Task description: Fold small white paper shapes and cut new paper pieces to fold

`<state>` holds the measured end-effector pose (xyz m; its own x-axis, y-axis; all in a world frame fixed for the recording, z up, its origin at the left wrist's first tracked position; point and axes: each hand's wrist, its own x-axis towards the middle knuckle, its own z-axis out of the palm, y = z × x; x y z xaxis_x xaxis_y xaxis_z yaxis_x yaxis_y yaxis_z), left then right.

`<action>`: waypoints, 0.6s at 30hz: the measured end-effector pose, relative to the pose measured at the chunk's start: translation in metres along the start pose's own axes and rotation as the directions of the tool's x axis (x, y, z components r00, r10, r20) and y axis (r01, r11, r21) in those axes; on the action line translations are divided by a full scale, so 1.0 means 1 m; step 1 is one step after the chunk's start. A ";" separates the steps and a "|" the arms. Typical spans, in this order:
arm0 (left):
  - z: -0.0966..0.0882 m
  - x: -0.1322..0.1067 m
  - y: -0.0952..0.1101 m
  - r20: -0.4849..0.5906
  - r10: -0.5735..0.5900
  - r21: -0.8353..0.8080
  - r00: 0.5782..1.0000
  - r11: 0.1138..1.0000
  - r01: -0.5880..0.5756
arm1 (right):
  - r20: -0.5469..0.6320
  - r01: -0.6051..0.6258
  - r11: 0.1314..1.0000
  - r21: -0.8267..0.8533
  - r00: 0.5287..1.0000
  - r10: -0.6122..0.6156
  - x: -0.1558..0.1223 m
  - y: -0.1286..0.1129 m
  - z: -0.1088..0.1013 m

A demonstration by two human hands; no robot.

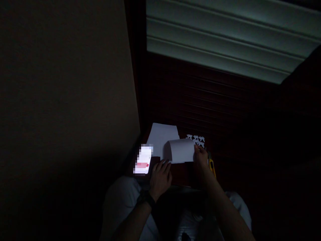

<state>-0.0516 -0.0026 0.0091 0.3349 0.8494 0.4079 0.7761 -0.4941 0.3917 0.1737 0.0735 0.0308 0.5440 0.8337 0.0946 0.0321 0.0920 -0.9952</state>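
A sheet of white paper (183, 151) curls over on the small dark table. My right hand (201, 157) pinches its right edge between thumb and fingers. My left hand (162, 172) lies on the table with the fingers stretched out, the fingertips at the sheet's lower left corner. Behind the curled sheet, more white paper (163, 135) lies flat. Beyond my right hand are several small cut paper pieces (195, 138). A yellow utility knife (212, 167) rests beside my right wrist, partly hidden by the forearm.
A lit phone (142, 161), its screen blurred out, lies left of my left hand. The table (184, 179) stands close against a dark slatted surface (195, 100). A wall (75, 83) rises at the left, and pale blinds (213, 36) hang above. The room is very dim.
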 end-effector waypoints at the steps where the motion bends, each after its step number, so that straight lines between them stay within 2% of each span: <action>1: -0.002 0.000 0.001 0.018 0.016 0.023 1.000 1.000 -0.016 | 0.025 -0.025 0.999 0.035 0.999 0.024 -0.008 0.000 -0.008; 3: -0.004 0.001 0.002 0.060 0.037 0.068 0.998 0.997 -0.041 | 0.072 -0.091 0.992 0.087 0.994 0.085 -0.026 0.003 -0.025; 6: -0.004 0.000 0.000 0.130 0.049 0.129 0.990 0.990 -0.066 | 0.141 -0.173 0.983 0.056 0.976 0.164 -0.052 0.015 -0.046; 9: -0.002 0.001 -0.002 0.150 0.038 0.173 0.988 0.983 -0.064 | 0.154 -0.165 0.986 -0.017 0.974 0.166 -0.068 0.030 -0.061; 12: 0.002 0.005 -0.003 0.104 0.009 0.161 0.995 0.987 -0.026 | 0.151 -0.096 0.991 -0.096 0.983 0.109 -0.074 0.042 -0.070; 15: 0.006 0.011 -0.003 0.038 -0.039 0.023 0.999 0.999 0.038 | 0.126 -0.059 0.989 -0.133 0.989 0.076 -0.077 0.047 -0.072; 17: 0.008 0.016 -0.002 0.015 -0.115 -0.187 0.993 0.975 0.116 | 0.097 -0.050 0.987 -0.151 0.993 0.065 -0.079 0.047 -0.070; 18: 0.010 0.018 -0.001 0.022 -0.182 -0.324 0.983 0.929 0.179 | 0.091 -0.046 0.987 -0.157 0.994 0.061 -0.079 0.046 -0.070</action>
<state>-0.0417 0.0148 0.0078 0.2000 0.9289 0.3118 0.6077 -0.3672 0.7041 0.1905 -0.0263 -0.0236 0.4661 0.8840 0.0358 0.1386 -0.0330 -0.9898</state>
